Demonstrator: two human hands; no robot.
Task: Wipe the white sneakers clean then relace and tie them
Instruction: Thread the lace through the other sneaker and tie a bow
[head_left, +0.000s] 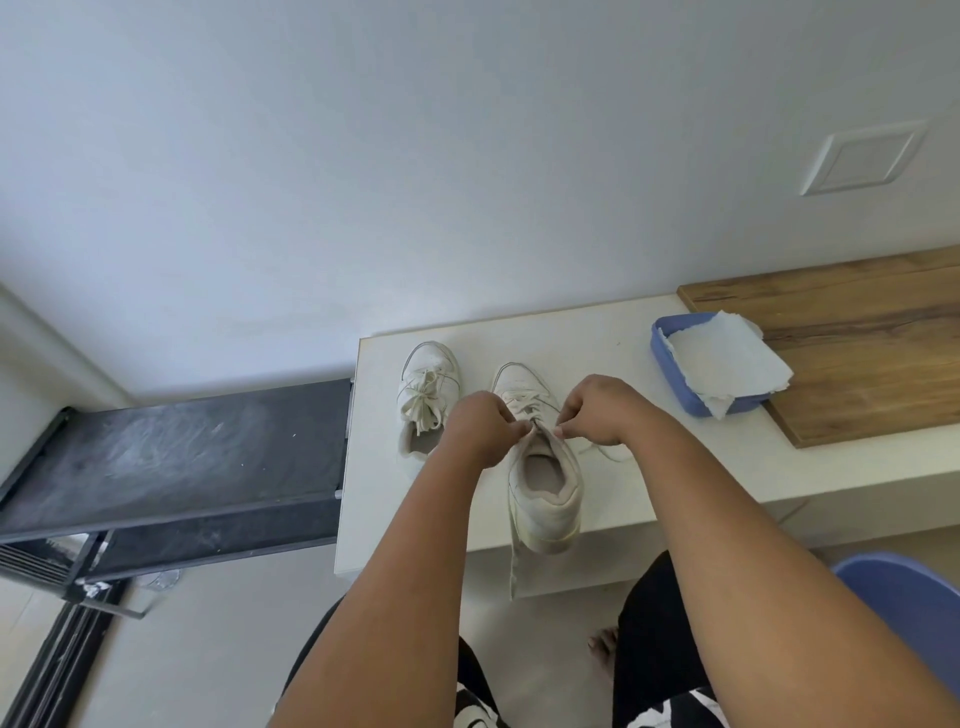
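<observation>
Both hands (480, 423) (592, 410) pinch laces (heel (550, 530) overhangs table edge (649, 525)).

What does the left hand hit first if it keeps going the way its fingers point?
The left hand points right, across the near sneaker's tongue, so it likely meets the right hand's fingertips first. Depth is unclear.

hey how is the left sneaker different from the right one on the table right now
The left sneaker is laced with a bow and untouched; the right sneaker has loose lace ends, and the left hand and right hand pinch at its tongue. The left sits farther back; the right reaches the table edge. Both are white, toes toward the wall.
</observation>
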